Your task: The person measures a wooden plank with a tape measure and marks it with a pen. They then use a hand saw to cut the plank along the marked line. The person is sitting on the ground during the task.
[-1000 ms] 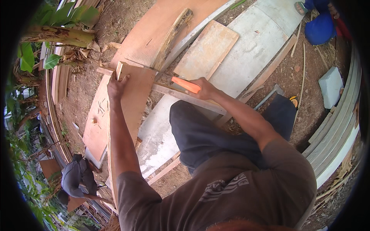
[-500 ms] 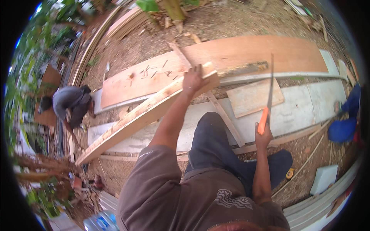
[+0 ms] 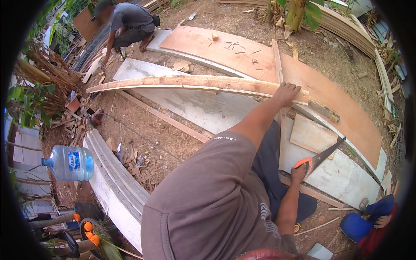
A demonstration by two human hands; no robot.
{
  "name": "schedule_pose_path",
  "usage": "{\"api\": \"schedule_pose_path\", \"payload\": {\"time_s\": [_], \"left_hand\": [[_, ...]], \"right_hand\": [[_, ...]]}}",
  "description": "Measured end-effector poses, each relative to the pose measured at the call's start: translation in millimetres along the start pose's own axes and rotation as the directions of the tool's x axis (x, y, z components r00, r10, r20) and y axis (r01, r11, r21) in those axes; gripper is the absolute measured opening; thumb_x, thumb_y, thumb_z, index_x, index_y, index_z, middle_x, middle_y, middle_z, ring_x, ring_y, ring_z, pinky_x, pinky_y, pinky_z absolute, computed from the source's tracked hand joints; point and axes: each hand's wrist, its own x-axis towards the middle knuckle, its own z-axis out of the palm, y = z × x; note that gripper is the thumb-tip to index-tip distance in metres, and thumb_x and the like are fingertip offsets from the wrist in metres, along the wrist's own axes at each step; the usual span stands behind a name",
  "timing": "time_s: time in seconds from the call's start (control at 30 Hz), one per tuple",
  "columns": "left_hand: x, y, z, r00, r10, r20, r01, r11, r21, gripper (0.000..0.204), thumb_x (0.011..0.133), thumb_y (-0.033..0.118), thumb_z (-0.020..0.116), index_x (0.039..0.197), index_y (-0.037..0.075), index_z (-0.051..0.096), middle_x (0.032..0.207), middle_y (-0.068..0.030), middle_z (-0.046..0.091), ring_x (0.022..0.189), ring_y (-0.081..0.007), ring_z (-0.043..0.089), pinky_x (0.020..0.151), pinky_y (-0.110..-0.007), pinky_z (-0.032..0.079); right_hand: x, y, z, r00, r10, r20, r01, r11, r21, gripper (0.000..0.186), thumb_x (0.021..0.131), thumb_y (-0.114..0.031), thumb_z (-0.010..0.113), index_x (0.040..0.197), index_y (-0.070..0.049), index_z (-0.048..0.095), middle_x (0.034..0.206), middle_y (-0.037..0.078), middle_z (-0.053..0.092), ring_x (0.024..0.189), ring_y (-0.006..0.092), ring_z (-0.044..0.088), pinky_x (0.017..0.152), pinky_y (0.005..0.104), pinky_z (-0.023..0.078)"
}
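My left hand (image 3: 287, 94) is wrapped over the near right end of a long wooden beam (image 3: 182, 82). From there the beam runs off to the left, looking bowed in this view. Lower right, my right hand (image 3: 299, 172) grips the orange handle of a handsaw (image 3: 323, 157). Its blade slants away to the right, above a small pale board (image 3: 312, 136), apart from the beam. Beyond my left hand lies a reddish plywood sheet (image 3: 338, 99) with several thin dark strips on it. A narrow batten (image 3: 277, 60) crosses that sheet.
A co-worker (image 3: 130, 24) crouches at the far left, near the beam's other end. Another person in blue (image 3: 362, 219) is at the lower right. A water jug (image 3: 69, 163) stands left of stacked boards (image 3: 117, 177); a plant trunk (image 3: 297, 13) rises at the back.
My view has turned to the left, bringing the jug and stacked boards into sight. The saw blade has tipped from upright to slanting right. Both hands keep their holds.
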Motion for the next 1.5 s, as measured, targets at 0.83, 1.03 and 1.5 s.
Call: {"api": "schedule_pose_path", "payload": {"time_s": [0.83,1.03,1.5], "left_hand": [[83.1,-53.0,-42.1,0.889,-0.359,0.285,0.452,0.789,-0.416,0.055,0.093,0.022,0.061,0.146,0.011,0.049,0.148,-0.0187,0.047,0.137,-0.0336,0.047,0.118,-0.053,0.028],[1.7,-78.3,-16.3,0.967,-0.255,-0.023,0.252,0.963,-0.099,0.072,0.089,0.026,0.067,0.153,0.012,0.038,0.162,-0.0196,0.031,0.15,-0.0325,0.03,0.123,-0.053,0.022],[-414.5,-33.8,-51.8,0.619,-0.626,0.474,0.785,0.516,-0.343,0.077,0.097,0.049,0.058,0.151,-0.002,0.038,0.153,-0.0299,0.039,0.137,-0.0424,0.047,0.11,-0.047,0.043]], "right_hand": [[-56.0,-17.3,-90.9,0.926,-0.163,0.34,-0.002,0.9,0.437,0.046,0.091,-0.022,0.071,0.13,-0.002,0.059,0.112,0.019,0.067,0.105,0.0277,0.066,0.092,0.0392,0.051],[-77.1,-3.0,-104.2,0.933,-0.184,0.31,-0.03,0.817,0.575,0.045,0.093,-0.014,0.069,0.134,0.001,0.055,0.096,0.007,0.065,0.086,0.0136,0.061,0.076,0.0286,0.05],[21.5,29.5,-26.9,0.968,0.189,0.165,-0.192,0.981,0.003,0.077,0.073,-0.011,0.081,0.138,0.001,0.042,0.135,0.034,0.047,0.117,0.0466,0.061,0.096,0.0491,0.055]]}}
